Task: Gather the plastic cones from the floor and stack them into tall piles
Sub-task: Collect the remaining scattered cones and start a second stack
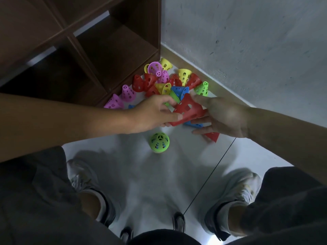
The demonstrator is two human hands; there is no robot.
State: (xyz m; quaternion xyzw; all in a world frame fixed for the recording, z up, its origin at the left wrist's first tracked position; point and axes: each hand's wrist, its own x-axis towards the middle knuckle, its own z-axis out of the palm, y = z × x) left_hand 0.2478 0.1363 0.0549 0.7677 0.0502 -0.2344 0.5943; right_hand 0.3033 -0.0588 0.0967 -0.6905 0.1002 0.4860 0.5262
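A heap of perforated plastic cones (164, 82) in red, yellow, pink, blue and green lies on the floor in the corner. My left hand (155, 114) grips a red cone (189, 110) by its wide rim, above the floor. My right hand (223, 117) touches the same red cone from the right, fingers spread along its side. Under my right hand lie a blue cone (194, 124) and another red cone (212, 136). A green cone (159, 142) stands upright alone on the floor nearer me. Two pink cones (120, 99) lie by the shelf.
A dark wooden shelf unit (85, 50) with open compartments stands at the left. A grey wall (247, 41) with a skirting board runs along the right. My feet (83, 177) in light shoes stand on the pale tiled floor (150, 183).
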